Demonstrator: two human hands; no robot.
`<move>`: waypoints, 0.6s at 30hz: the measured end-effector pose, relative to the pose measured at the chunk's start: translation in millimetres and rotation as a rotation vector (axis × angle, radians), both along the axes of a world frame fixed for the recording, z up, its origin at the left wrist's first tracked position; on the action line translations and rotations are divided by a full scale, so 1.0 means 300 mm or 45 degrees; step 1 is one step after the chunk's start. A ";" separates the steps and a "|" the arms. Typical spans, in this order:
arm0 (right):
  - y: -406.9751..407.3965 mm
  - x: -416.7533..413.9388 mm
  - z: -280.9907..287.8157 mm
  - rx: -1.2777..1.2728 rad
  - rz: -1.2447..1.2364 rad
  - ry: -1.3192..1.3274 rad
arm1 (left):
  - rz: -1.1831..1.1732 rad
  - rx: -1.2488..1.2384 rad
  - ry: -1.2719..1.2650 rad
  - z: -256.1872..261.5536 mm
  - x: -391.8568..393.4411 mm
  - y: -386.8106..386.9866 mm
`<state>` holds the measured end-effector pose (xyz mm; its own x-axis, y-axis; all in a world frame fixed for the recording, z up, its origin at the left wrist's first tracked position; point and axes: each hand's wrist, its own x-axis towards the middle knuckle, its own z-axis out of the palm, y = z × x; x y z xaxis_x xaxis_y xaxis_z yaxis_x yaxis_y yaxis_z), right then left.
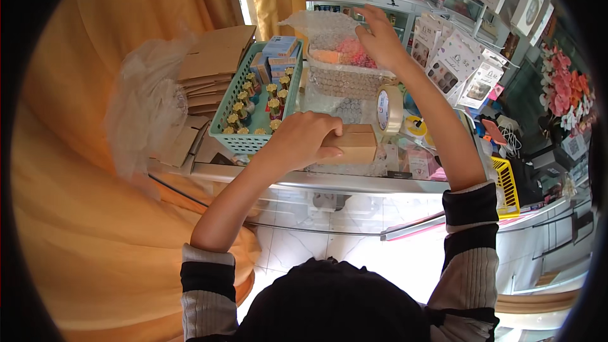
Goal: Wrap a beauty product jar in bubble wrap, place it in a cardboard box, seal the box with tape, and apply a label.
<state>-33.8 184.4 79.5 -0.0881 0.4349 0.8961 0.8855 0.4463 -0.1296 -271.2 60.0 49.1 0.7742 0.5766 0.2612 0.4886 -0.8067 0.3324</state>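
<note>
My left hand (311, 140) grips the left end of a small brown cardboard box (354, 144) near the glass counter's front edge. Raised at the back, my right hand (376, 33) has its fingers apart over a clear bin wrapped in bubble wrap (339, 80), which holds pink and orange shredded filler (354, 54). To the left stands a green plastic basket (244, 143) with several gold-capped small bottles (274, 107) and light blue boxes (280, 46). A roll of clear packing tape (389, 110) stands on its edge just behind and right of the cardboard box.
Flattened cardboard boxes (213, 57) are stacked at the left beside crumpled clear plastic (147, 104). Press-on nail packets (451, 64) hang at the right. A yellow basket (508, 185) and a phone (494, 131) lie farther right. An orange curtain (85, 175) borders the left side.
</note>
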 end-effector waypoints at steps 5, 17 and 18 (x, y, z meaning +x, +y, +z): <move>-0.457 -0.098 0.051 -0.792 0.757 0.152 | -0.015 0.022 -0.040 -0.009 -0.017 -0.008; -0.725 -0.075 -0.287 -0.972 0.398 -0.506 | -0.027 0.128 -0.225 -0.077 -0.024 -0.033; -0.727 -0.079 -0.299 -0.869 0.317 -0.619 | -0.010 0.143 -0.226 -0.082 -0.027 -0.039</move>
<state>-57.4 -33.7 -10.0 -0.5566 0.7802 0.2854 0.7993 0.5966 -0.0721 -279.2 48.3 24.6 0.7146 0.5306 0.4558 0.4243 -0.8469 0.3206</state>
